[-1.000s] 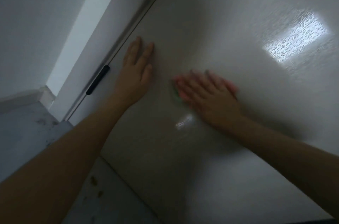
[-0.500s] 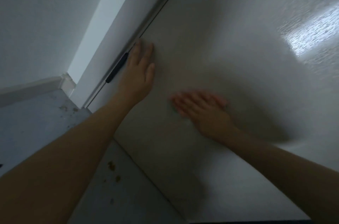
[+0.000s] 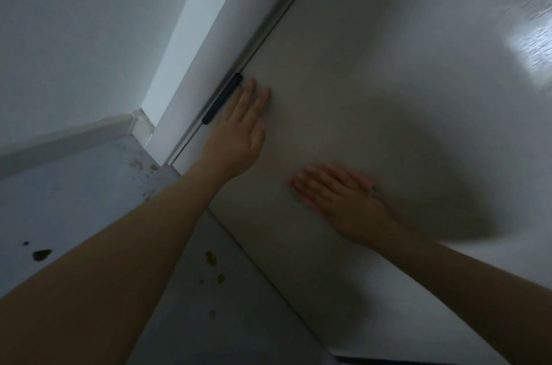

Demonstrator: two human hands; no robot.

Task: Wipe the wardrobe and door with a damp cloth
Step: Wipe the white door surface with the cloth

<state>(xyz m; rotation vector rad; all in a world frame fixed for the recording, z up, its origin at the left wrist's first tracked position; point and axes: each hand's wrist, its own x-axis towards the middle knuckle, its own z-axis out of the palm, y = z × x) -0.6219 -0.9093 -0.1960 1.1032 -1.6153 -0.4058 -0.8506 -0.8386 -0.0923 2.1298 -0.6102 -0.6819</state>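
A plain white door (image 3: pixel 388 80) fills the right of the view, seen from close and low. My left hand (image 3: pixel 239 131) lies flat on it with straight fingers, next to the black hinge (image 3: pixel 222 98) at the door's left edge. My right hand (image 3: pixel 334 194) presses flat against the lower door, fingers straight and blurred with motion. A green cloth (image 3: pixel 297 198) is almost wholly hidden under that palm; only a sliver shows near the fingertips.
The white door frame (image 3: pixel 209 45) and a grey wall (image 3: pixel 74 36) stand to the left. A skirting board (image 3: pixel 68 137) runs along the grey floor (image 3: pixel 74 200), which carries several brown stains. A bright light patch (image 3: pixel 531 47) reflects on the door's upper right.
My right hand has slid down the door with the cloth under it. The view has dropped, showing more floor. My left hand now lies closer to the hinge.
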